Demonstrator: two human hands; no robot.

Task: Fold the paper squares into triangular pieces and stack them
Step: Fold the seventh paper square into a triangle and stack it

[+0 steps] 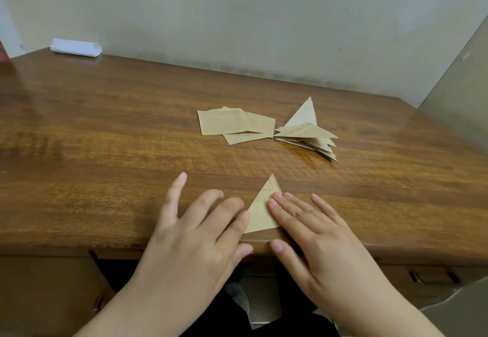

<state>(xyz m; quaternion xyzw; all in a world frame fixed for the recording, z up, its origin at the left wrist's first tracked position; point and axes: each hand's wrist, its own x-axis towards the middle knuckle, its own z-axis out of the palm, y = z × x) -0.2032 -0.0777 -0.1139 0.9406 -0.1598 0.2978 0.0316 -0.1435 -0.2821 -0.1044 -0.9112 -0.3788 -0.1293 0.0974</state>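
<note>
— Pressing flat with both: my right hand [314,233] lies open, fingers on the right part of the folded triangle [261,211]; my left hand [200,228] is open too, its index fingertip at the triangle's left edge.

— Where does that piece sit?

— Low centre of the frame, near the bench's [105,136] front edge. Beyond it, mid-frame, I see loose paper squares [233,124], with the stack of triangles [307,136] just right of them. A white packet [76,47] rests upper left.
</note>
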